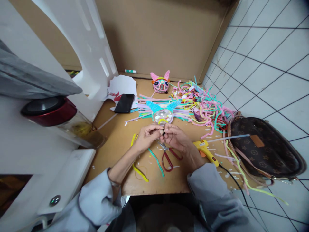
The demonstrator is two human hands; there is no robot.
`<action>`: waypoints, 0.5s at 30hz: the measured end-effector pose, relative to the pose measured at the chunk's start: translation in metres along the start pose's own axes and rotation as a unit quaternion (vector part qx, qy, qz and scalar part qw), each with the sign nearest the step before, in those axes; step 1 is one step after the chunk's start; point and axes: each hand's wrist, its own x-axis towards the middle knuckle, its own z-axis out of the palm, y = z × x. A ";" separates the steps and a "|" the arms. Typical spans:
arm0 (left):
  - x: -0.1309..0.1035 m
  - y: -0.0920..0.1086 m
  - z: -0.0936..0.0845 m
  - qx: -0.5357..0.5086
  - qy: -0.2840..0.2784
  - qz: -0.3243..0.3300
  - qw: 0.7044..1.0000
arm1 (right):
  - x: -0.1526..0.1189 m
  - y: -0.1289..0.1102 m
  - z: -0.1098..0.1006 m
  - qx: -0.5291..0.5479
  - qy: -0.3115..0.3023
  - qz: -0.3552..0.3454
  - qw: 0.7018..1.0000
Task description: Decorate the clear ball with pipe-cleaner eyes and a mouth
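Note:
My left hand (150,136) and my right hand (177,137) meet over the middle of the table, fingertips pinched together on a small black piece (163,131). What kind of piece it is, I cannot make out. Just beyond my fingers lies a round clear disc with blue pipe-cleaner horns (163,115), a yellow curve at its lower part. Below my hands are red-handled scissors (167,160), partly covered. A teal pipe cleaner (157,162) and a yellow pipe cleaner (140,172) lie near my left wrist. Beside my right wrist rests a yellow glue gun (205,151).
A finished pink horned face (161,84) stands at the back. Pipe cleaners are heaped (205,104) at right, near a brown bag (265,148). A black phone (124,103) lies on white paper (123,86); a glass bottle (79,127) stands left. The glue gun's cord (233,177) runs off the front right.

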 end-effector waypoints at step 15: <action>0.001 -0.003 -0.001 -0.018 0.000 0.020 1.000 | 0.001 0.001 0.001 0.032 -0.011 -0.026 0.999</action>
